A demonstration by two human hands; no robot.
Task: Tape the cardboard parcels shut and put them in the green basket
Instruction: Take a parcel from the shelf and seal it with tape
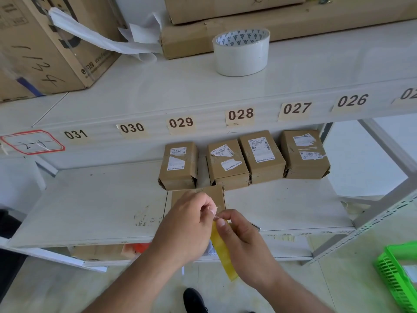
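Both hands are in front of the lower shelf (90,211), fingertips meeting. My left hand (187,224) has its fingers curled, thumb and forefinger pinching the top end of a yellow tape strip (222,249). My right hand (239,236) pinches the same end from the other side — the strip hangs down between the two hands, tilted, its lower end free above the floor.

Directly behind my hands a small cardboard parcel (216,196) lies on the shelf, mostly hidden by them; I cannot tell whether its flaps are taped. Further back, four parcels (261,154) with white labels stand in a row, close together, under the tags 029 to 027.

A roll of white tape (241,53) stands on the upper shelf (158,93), above tag 028. A large box (45,46) sits at the upper shelf's left end.

The green basket (397,274) is on the floor at lower right — only part of it is in view, well apart from the parcels.
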